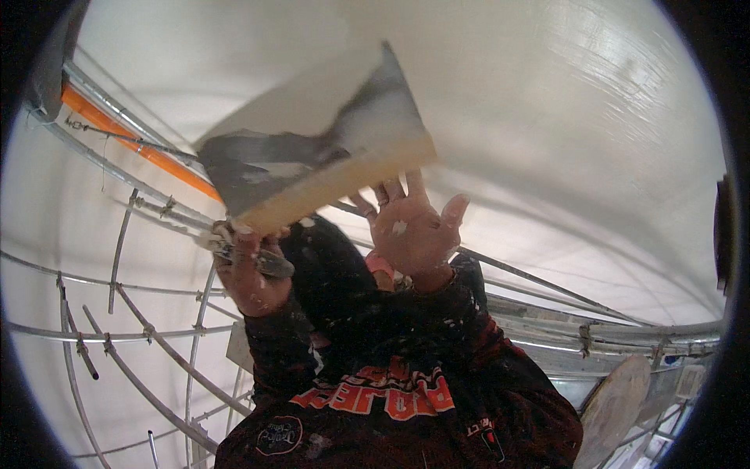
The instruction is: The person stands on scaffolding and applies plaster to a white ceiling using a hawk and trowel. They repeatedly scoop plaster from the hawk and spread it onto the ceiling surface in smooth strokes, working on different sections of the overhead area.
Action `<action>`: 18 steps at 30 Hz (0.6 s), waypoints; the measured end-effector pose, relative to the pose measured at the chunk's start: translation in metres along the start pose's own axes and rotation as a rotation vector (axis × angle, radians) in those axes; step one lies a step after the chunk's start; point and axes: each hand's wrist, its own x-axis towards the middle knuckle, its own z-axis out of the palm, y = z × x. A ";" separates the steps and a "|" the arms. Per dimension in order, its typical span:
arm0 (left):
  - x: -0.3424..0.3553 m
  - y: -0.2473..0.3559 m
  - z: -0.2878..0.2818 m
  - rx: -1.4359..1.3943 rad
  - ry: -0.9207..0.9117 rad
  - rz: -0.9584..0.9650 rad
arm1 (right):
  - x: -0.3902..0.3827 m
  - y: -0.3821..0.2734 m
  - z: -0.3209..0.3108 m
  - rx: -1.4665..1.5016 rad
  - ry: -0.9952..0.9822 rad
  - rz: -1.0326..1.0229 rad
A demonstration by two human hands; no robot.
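Note:
My left hand (254, 283) is closed round the lower left corner of a wide flat plastering blade (320, 148) with a tan strip along its near edge. Grey patches and pale smears mark the blade, which is tilted up to the right. A smaller tool with a rounded grey end (273, 266) is also in that hand; its exact kind is unclear. My right hand (416, 228) is open, palm up and fingers spread, with a white smudge on the palm. Its fingertips reach the blade's tan strip; whether they touch is unclear.
A smooth pale surface (531, 102) spreads above, with shiny streaks at upper right. Metal scaffold tubes (180, 356) cross at the left, below an orange bar (156, 160). At lower right are metal rails (547, 332) and a rounded beige board (617, 399).

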 end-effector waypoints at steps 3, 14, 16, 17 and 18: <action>0.011 0.014 -0.016 -0.015 -0.057 0.110 | -0.002 0.029 -0.037 -0.598 -0.083 -0.150; -0.005 0.012 -0.057 0.027 0.090 0.100 | -0.087 0.046 -0.079 -1.698 -0.378 -0.107; -0.005 0.009 -0.057 0.031 0.071 0.119 | -0.098 0.045 -0.087 -1.653 -0.346 -0.049; -0.007 0.007 -0.058 0.033 0.062 0.128 | -0.105 0.045 -0.091 -1.630 -0.331 -0.020; -0.009 0.004 -0.059 0.016 0.042 0.109 | -0.114 0.044 -0.104 -1.680 -0.343 0.018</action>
